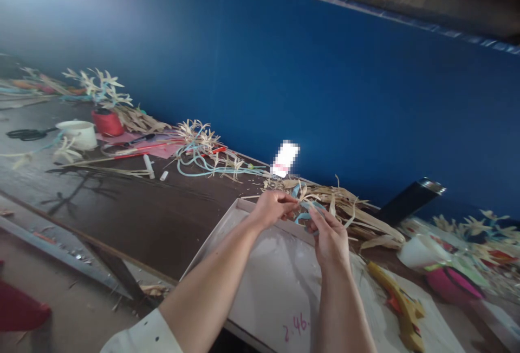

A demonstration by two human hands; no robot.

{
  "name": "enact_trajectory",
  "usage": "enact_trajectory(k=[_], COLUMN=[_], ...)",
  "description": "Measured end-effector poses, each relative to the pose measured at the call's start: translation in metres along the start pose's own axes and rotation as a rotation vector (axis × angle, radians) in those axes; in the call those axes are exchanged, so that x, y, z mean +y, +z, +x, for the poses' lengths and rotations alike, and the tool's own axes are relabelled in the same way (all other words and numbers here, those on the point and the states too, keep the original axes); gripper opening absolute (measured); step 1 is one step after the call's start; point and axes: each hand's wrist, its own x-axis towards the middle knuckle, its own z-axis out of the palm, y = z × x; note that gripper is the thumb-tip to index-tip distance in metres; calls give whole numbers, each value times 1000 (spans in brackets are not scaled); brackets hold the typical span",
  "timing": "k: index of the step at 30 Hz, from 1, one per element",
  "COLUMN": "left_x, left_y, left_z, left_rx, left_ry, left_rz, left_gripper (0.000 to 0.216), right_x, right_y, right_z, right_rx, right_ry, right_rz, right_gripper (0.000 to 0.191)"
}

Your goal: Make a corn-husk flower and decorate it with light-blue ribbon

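My left hand (275,207) pinches a small pale flower (303,193) that looks made of dried husk, above the far edge of a shallow grey-white tray (280,282). Close beside it on the right, my right hand (331,234) has its fingers closed on a light-blue strip (303,216) at the flower's stem. The fingertips of both hands almost meet, and the join between flower and strip is partly hidden by them. Dried husks (377,228) lie just behind and to the right of my hands.
Right: a yellow glue gun (400,307), white cup (422,253), pink object (455,283) and black cylinder (410,201). Left: blue-stemmed flowers (203,161), a white tub (79,135), red thread spool (108,123) and black-handled scissors (30,134). A blue partition (260,71) stands behind the table.
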Motion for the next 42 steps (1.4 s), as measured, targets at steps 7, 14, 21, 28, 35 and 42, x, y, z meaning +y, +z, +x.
enact_trajectory(k=[7, 14, 21, 28, 35, 42], left_x=[1, -3, 0, 5, 9, 9], left_y=[-1, -2, 0, 2, 3, -2], left_z=[-1, 1, -1, -4, -7, -8], left_rx=[33, 33, 36, 10, -21, -81], left_ry=[-6, 21, 42, 66, 58, 109], left_rz=[-4, 1, -13, -47, -56, -28], left_gripper=[37, 39, 34, 35, 52, 72], right_x=[3, 4, 1, -3, -1, -3], right_y=[-2, 0, 3, 4, 2, -2], right_z=[1, 4, 2, 0, -1, -2], right_rx=[52, 217, 194, 85, -13, -69], right_ry=[49, 88, 93, 147, 125, 113], right_rz=[136, 148, 140, 195, 144, 111], right_gripper=[23, 40, 37, 36, 36, 32])
